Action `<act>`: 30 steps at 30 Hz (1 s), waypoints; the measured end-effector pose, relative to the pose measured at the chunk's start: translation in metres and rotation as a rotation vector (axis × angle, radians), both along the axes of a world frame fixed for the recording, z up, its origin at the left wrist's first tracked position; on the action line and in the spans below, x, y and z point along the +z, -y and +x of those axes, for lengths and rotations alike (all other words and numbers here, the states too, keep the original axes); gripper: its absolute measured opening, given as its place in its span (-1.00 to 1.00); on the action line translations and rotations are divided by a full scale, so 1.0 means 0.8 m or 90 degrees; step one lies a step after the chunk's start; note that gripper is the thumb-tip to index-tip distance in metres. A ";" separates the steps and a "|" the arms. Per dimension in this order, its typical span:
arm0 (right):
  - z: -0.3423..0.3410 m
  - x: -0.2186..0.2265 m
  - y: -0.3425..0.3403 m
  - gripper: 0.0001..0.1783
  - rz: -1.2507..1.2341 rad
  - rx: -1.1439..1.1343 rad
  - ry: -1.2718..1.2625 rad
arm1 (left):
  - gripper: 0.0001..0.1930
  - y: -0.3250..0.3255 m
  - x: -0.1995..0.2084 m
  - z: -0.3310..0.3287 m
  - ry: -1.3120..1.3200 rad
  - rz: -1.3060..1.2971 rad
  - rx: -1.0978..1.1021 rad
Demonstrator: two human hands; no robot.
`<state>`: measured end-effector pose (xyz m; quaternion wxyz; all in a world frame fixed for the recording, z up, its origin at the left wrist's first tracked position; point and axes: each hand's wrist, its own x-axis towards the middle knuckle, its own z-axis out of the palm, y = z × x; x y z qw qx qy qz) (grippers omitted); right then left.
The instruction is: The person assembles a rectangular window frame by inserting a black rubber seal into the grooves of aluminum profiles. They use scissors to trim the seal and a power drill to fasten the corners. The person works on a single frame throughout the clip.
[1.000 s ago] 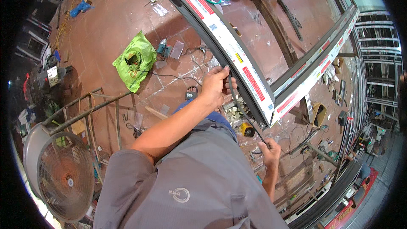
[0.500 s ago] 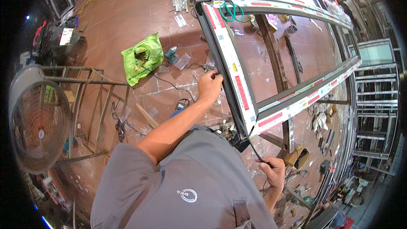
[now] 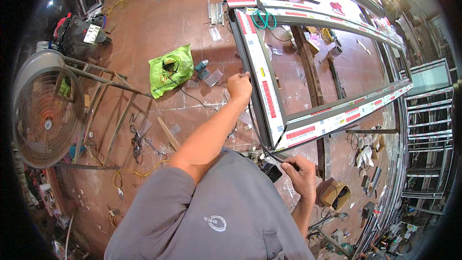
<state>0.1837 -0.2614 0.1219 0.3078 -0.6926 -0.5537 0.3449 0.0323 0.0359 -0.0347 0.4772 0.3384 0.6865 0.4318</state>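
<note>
A large rectangular window frame (image 3: 265,84), dark with white and red protective tape, lies raised in front of me. My left hand (image 3: 239,88) is closed at its left outer edge, with the fingertips pinching a thin black rubber strip (image 3: 253,124). The strip runs along that edge to the near corner and on to my right hand (image 3: 301,177). There, thumb and fingers hold the strip a little below the corner. Green-handled scissors (image 3: 263,19) rest on the frame's far left corner.
A large round fan (image 3: 47,110) and a metal rack (image 3: 115,86) stand at left. On the tiled floor lie a lime-green bag (image 3: 171,71), a cordless drill (image 3: 201,67) and an open cardboard box (image 3: 335,195). More frames (image 3: 428,149) lean at the right.
My left hand has slid farther up the frame's left edge. My right hand has come closer to the near corner with the strip. The whole view has shifted slightly.
</note>
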 end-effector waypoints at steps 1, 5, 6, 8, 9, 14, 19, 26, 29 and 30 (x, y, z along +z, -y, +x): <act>0.003 -0.004 0.003 -0.82 -0.007 -0.004 -0.025 | -0.63 -0.003 -0.010 0.003 -0.039 0.013 0.003; 0.002 -0.009 0.005 -0.82 -0.057 -0.005 -0.118 | -0.55 -0.002 -0.023 0.013 -0.106 0.031 -0.007; 0.002 -0.010 0.006 -0.81 -0.064 0.009 -0.120 | -0.56 -0.002 -0.022 0.012 -0.109 0.039 -0.016; 0.002 -0.013 0.008 -0.81 -0.079 0.036 -0.124 | -0.56 -0.001 -0.020 0.003 -0.116 0.056 -0.034; 0.001 -0.011 0.012 -0.78 -0.110 0.018 -0.174 | -0.52 -0.002 -0.017 -0.004 -0.136 0.065 -0.062; 0.015 -0.016 0.040 -0.73 -0.145 -0.032 -0.285 | -0.47 -0.022 0.003 -0.012 -0.194 0.008 -0.113; 0.027 -0.022 0.044 -0.73 -0.159 -0.077 -0.321 | -0.53 -0.005 0.007 -0.013 -0.214 0.061 -0.142; -0.013 -0.008 -0.076 -0.72 0.034 0.011 0.057 | -0.51 -0.013 0.022 -0.010 -0.225 -0.006 -0.167; -0.012 -0.063 -0.164 -0.51 0.195 -0.051 0.141 | -0.48 -0.006 0.015 -0.010 -0.239 0.024 -0.153; -0.005 -0.102 -0.193 -0.43 0.206 -0.042 0.200 | -0.49 -0.007 0.019 -0.009 -0.249 0.017 -0.161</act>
